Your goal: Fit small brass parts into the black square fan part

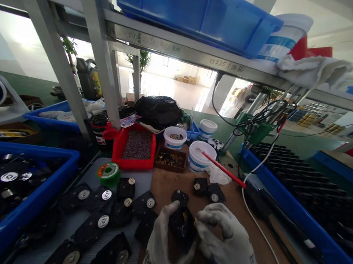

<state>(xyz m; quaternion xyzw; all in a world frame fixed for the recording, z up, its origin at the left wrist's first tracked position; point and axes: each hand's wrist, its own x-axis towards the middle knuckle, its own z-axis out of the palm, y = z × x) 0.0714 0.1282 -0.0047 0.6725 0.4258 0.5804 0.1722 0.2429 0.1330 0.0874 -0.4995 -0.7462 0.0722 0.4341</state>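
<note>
Both my hands wear grey-white gloves. My left hand (163, 244) grips a small black plastic part (182, 226) with brass bits on top, low in the middle of the view. My right hand (226, 238) touches the part's right edge, with thumb and forefinger pinched on a tiny brass piece (195, 220). Several similar black parts (180, 196) lie on the brown board just beyond the hands. More black parts with round metal discs (103, 221) lie in rows to the left.
A red tray of small dark pieces (134, 146), a brown box of brass bits (169, 159) and white tubs (199, 155) stand behind. A red-handled tool (223, 169) leans by one tub. Blue bins (34, 200) flank both sides. A green solder reel (108, 171) sits at left.
</note>
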